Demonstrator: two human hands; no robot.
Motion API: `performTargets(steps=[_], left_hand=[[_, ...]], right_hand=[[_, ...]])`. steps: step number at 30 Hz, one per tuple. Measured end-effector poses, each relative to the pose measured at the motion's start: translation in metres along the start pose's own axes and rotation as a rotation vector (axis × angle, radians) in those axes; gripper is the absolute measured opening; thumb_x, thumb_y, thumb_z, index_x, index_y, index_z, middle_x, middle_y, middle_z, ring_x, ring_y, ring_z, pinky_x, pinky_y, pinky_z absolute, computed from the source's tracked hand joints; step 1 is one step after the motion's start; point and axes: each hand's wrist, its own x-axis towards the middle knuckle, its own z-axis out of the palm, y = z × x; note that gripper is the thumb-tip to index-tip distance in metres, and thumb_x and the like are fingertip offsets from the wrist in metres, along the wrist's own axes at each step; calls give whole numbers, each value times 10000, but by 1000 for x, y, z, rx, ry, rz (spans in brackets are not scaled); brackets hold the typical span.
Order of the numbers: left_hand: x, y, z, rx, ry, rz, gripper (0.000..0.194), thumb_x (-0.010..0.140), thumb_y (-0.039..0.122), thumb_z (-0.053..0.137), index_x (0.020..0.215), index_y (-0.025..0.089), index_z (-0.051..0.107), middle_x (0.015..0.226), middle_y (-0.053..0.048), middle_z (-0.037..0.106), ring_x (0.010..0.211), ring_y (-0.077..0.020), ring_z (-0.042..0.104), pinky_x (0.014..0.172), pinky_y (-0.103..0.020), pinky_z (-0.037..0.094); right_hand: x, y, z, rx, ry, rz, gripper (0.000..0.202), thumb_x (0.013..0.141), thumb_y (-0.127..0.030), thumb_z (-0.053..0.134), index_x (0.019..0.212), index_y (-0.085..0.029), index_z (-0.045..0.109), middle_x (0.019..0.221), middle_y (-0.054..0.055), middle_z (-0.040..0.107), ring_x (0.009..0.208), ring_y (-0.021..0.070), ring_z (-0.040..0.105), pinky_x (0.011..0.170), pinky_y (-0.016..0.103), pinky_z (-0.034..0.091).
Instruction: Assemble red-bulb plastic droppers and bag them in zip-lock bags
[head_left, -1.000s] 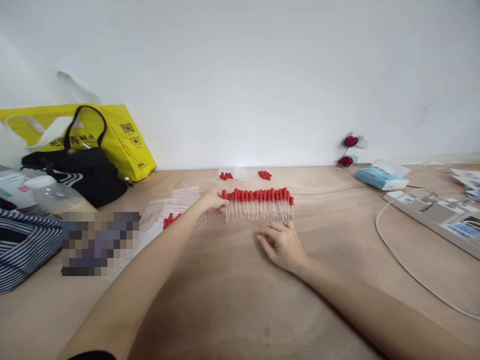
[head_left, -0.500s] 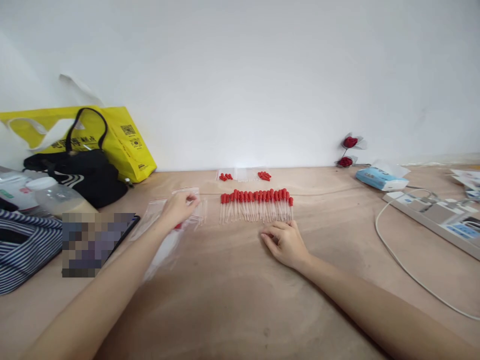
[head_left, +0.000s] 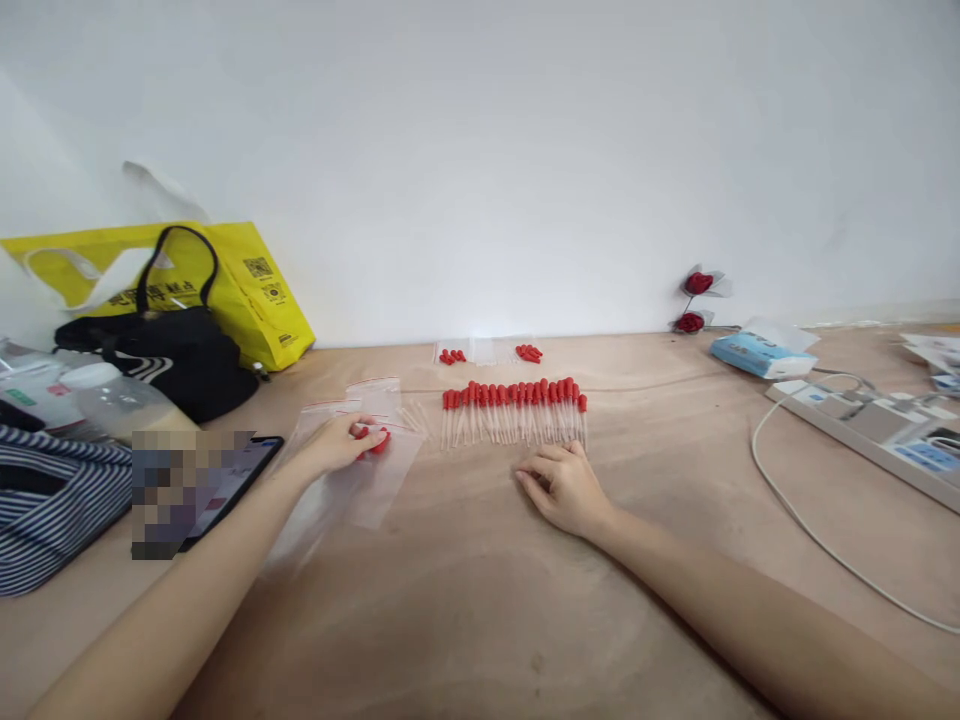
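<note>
My left hand [head_left: 343, 442] is over a clear zip bag [head_left: 377, 495], finger and thumb closed on a red rubber bulb [head_left: 362, 433]. More red bulbs [head_left: 381, 441] lie against its fingertips on the bag. Just right of that hand are several thin clear tubes [head_left: 414, 420]. A row of droppers [head_left: 514, 410] with red bulbs at the far end and clear tubes toward me lies across the middle. Below the right end of this row, my right hand [head_left: 566, 490] rests on the table, fingers curled in, with nothing visible in them.
At the back lies another clear bag [head_left: 491, 349] with two groups of red bulbs. Left stand a yellow bag [head_left: 262, 300], a black bag [head_left: 187, 355], a bottle [head_left: 124, 400] and a phone [head_left: 244, 485]. Right are a tissue pack [head_left: 761, 352] and a power strip [head_left: 892, 440] with cable.
My left hand has moved down and slightly left, from beside the loose tubes to the red bulbs on the bag. My right hand has barely shifted.
</note>
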Motion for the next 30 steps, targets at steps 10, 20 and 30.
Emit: performTargets(steps=[10, 20, 30], left_hand=[[8, 25, 16, -10, -12, 115, 280, 648, 384, 561, 841, 199, 643, 767, -11, 653, 652, -158, 584, 550, -220, 412], [57, 56, 23, 90, 129, 110, 257, 766, 342, 505, 920, 174, 623, 964, -68, 630, 908, -220, 561, 737, -271, 410], [82, 76, 40, 30, -145, 82, 258, 853, 297, 473, 1051, 138, 518, 1041, -67, 548, 868, -166, 559, 739, -357, 481]], right_hand=[[1, -2, 0, 1, 11, -4, 159, 807, -207, 472, 782, -205, 630, 673, -8, 609, 640, 106, 525, 655, 281, 224], [17, -17, 16, 17, -2, -69, 152, 808, -213, 480, 758, -199, 623, 696, -13, 611, 664, 100, 525, 651, 276, 212], [9, -7, 6, 19, -15, -86, 159, 814, -211, 467, 800, -195, 625, 674, -5, 592, 661, 113, 514, 643, 276, 229]])
